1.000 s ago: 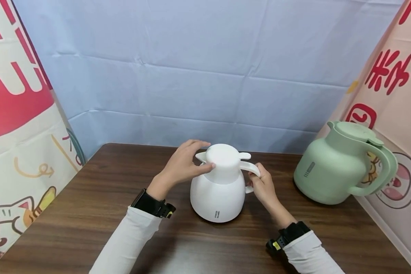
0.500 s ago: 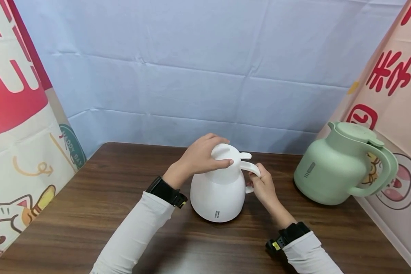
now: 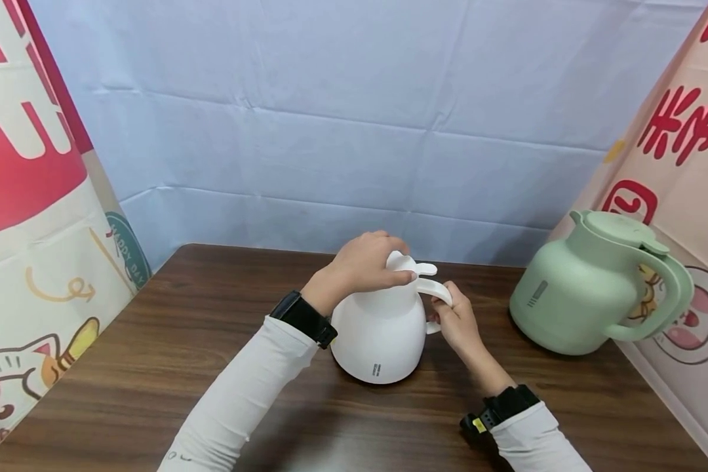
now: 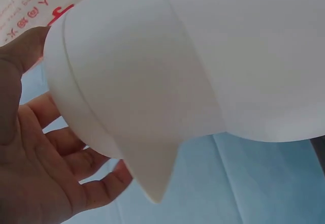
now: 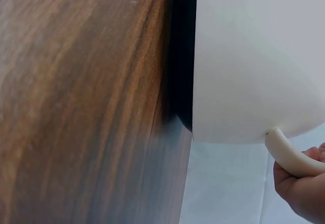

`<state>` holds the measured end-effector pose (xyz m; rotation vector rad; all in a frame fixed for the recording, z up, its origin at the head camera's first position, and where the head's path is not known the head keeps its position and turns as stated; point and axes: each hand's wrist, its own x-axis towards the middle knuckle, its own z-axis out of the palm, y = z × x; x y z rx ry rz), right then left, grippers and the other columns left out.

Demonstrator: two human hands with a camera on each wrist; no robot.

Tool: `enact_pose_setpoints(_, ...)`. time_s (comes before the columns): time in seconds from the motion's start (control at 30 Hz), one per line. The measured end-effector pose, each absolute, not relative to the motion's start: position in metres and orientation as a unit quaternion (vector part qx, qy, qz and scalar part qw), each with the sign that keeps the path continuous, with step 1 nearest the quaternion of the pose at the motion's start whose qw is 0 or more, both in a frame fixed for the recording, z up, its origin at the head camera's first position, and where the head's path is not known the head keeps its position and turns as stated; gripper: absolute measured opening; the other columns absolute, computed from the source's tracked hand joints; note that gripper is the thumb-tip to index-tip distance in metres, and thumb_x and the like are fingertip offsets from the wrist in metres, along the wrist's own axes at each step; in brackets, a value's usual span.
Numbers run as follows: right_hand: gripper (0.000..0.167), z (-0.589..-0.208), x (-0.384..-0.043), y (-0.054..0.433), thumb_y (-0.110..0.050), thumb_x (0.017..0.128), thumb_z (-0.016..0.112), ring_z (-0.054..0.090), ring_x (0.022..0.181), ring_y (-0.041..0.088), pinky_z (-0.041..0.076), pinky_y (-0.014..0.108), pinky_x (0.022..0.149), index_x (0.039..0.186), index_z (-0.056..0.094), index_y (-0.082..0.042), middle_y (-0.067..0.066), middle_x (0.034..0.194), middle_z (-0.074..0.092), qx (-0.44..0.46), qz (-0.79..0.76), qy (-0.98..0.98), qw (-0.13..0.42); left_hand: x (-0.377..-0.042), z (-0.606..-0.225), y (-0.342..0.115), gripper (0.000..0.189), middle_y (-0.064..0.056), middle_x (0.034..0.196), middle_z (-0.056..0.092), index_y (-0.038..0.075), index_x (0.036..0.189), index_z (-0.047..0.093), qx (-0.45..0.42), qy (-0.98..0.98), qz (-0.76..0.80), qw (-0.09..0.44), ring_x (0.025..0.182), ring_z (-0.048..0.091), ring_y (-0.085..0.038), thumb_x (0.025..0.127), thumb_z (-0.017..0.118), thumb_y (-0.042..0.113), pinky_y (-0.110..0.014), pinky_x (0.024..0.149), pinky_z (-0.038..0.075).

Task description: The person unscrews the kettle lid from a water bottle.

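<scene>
I've R hand (image 3: 460, 321) gripping handle (image 3: 433, 289), L hand (image 3: 361, 265) curled round lid (image 3: 398, 263); holds done, lid's still on pot (image 3: 379, 337).

white jug (image 3: 380, 337) | upright | lid (image 4: 61, 76) on | handle (image 3: 435, 289) at right | on brown tabletop (image 3: 153, 354)

Passage lies between right hand (image 3: 459, 322) and green jug (image 3: 578, 295); blue sheet (image 3: 330, 151) bars the back
</scene>
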<state>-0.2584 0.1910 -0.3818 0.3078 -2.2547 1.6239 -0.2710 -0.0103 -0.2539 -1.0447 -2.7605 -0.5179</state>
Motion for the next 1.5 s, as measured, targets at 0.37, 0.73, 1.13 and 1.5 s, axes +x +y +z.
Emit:
enact_pose_setpoints(0.37, 0.011, -0.377, -0.257, 0.191, 0.014, 0.086, 0.039, 0.047, 0.055, 0.027, 0.048, 0.033, 0.057, 0.083, 0.046, 0.006, 0.020, 0.063, 0.044, 0.110, 0.579, -0.790, 0.168, -0.278, -0.243, 0.005, 0.038, -0.001, 0.104, 0.063, 0.014, 0.109, 0.068, -0.336, -0.931, -0.129, 0.067, 0.086, 0.057, -0.015, 0.086, 0.062, 0.043, -0.027, 0.068, 0.045)
enact_pose_setpoints(0.73, 0.011, -0.359, -0.240, 0.181, 0.015, 0.087, 0.038, 0.048, 0.056, 0.034, 0.048, 0.038, 0.058, 0.081, 0.045, 0.009, 0.026, 0.064, 0.044, 0.116, 0.561, -0.801, 0.174, -0.281, -0.248, 0.014, 0.043, -0.001, 0.097, 0.063, 0.012, 0.110, 0.066, -0.328, -0.937, -0.094, 0.077, 0.079, 0.055, -0.013, 0.086, 0.059, 0.047, -0.026, 0.062, 0.043)
enact_pose_setpoints(1.13, 0.012, -0.383, -0.256, 0.192, 0.009, 0.088, 0.042, 0.054, 0.057, 0.034, 0.045, 0.033, 0.056, 0.083, 0.048, 0.000, 0.018, 0.062, 0.049, 0.113, 0.517, -0.823, 0.204, -0.281, -0.248, 0.012, 0.042, 0.001, 0.091, 0.061, 0.014, 0.105, 0.066, -0.324, -0.938, -0.096, 0.080, 0.076, 0.052, -0.013, 0.084, 0.060, 0.050, -0.025, 0.059, 0.041)
enact_pose_setpoints(1.5, 0.012, -0.381, -0.254, 0.190, 0.007, 0.086, 0.042, 0.056, 0.060, 0.037, 0.045, 0.034, 0.056, 0.082, 0.048, -0.002, 0.017, 0.062, 0.051, 0.099, 0.494, -0.836, 0.218, -0.279, -0.252, 0.012, 0.041, 0.001, 0.092, 0.059, 0.016, 0.102, 0.067, -0.310, -0.940, -0.089, 0.116, 0.077, 0.051, -0.012, 0.083, 0.059, 0.051, -0.025, 0.057, 0.040)
